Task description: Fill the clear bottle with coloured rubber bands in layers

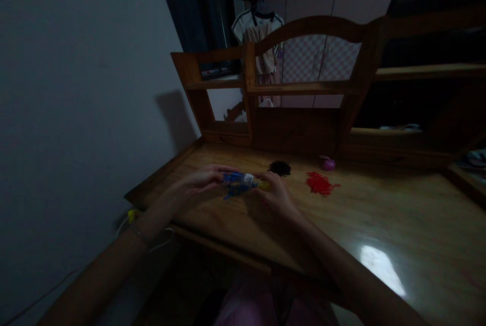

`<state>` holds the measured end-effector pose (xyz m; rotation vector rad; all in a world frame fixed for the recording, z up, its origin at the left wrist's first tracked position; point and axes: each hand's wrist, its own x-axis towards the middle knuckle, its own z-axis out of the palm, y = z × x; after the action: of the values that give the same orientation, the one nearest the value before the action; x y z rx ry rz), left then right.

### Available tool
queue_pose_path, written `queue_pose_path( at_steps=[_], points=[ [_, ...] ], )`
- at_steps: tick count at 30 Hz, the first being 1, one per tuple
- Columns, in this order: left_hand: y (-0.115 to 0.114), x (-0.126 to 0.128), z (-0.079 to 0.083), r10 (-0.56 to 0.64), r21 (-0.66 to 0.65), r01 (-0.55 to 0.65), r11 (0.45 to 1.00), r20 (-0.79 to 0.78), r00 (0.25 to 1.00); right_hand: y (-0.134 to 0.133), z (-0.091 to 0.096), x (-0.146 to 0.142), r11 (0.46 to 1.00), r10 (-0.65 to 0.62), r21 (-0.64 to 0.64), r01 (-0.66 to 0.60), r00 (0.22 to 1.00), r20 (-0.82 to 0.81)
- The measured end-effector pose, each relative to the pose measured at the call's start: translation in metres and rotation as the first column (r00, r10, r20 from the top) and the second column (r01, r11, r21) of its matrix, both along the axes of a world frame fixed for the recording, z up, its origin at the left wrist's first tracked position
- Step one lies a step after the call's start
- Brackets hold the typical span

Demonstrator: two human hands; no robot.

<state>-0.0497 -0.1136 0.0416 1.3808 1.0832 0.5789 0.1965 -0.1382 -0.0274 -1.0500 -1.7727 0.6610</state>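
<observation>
Over the desk, my left hand (203,180) is closed on one end of a small see-through packet (237,178) with blue strips in it and a white label. My right hand (279,195) grips the other end, where something yellow (262,185) shows between thumb and fingers. Below the packet lies a loose heap of blue strips (236,191), partly hidden by it. A pile of thin black strips (280,167) is just beyond my right hand. To its right sits a pile of red strips (319,183). The dim light blurs finer detail.
A small round purple thing (328,164) with a loop stands behind the red pile. The wooden desk (379,199) has a shelf unit (296,90) along its back edge. A white wall (94,88) closes the left side, and a white cable (163,240) hangs by the front edge.
</observation>
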Motion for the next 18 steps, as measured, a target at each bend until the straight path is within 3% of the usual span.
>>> queue_pose_path(
  at_steps=[5, 9, 13, 18],
  points=[
    [0.001, 0.0, 0.002, -0.034, 0.052, 0.037, 0.998, -0.05, 0.998, -0.001, -0.002, 0.0, 1.0, 0.004, 0.016, -0.004, 1.0, 0.003],
    [0.008, -0.005, -0.009, -0.074, 0.109, 0.082, 0.991, -0.076, 0.994, 0.0, -0.002, -0.001, 1.0, 0.004, 0.017, -0.004, 1.0, -0.001],
    [0.012, -0.009, -0.017, -0.05, 0.184, 0.071, 0.98, -0.116, 0.992, -0.002, 0.001, 0.0, 0.999, 0.033, 0.012, -0.033, 0.999, -0.006],
    [0.01, -0.005, -0.011, 0.018, 0.308, 0.063, 0.949, -0.253, 0.967, -0.002, -0.002, -0.001, 0.998, 0.056, 0.023, -0.056, 0.998, -0.023]
  ],
)
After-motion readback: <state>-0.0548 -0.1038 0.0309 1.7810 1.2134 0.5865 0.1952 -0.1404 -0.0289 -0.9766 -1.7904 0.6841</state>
